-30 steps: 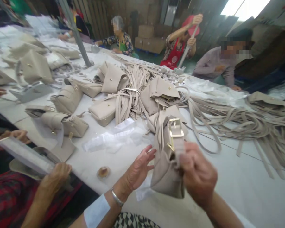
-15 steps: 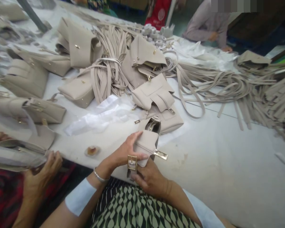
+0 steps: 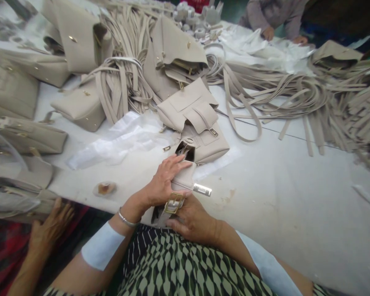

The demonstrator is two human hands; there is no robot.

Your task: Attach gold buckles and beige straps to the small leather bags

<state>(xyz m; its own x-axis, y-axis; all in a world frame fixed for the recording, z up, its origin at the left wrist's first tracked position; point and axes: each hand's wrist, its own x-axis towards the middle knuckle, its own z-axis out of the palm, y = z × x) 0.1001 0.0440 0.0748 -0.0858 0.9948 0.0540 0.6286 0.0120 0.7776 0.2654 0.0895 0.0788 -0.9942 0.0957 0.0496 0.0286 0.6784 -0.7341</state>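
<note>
The beige bag (image 3: 187,177) lay at the near edge of the counter (image 3: 280,205), long axis from 7 to 1 o'clock. The left hand (image 3: 162,185) lay flat on it, fingers nearly straight; the right hand (image 3: 195,222), at 6 o'clock of it, pinched its gold buckle strap (image 3: 173,203).

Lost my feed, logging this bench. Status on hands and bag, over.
Left hand flat on bag at table edge. Right hand grips buckle strap. Other bags close behind; nothing over the hands.
</note>
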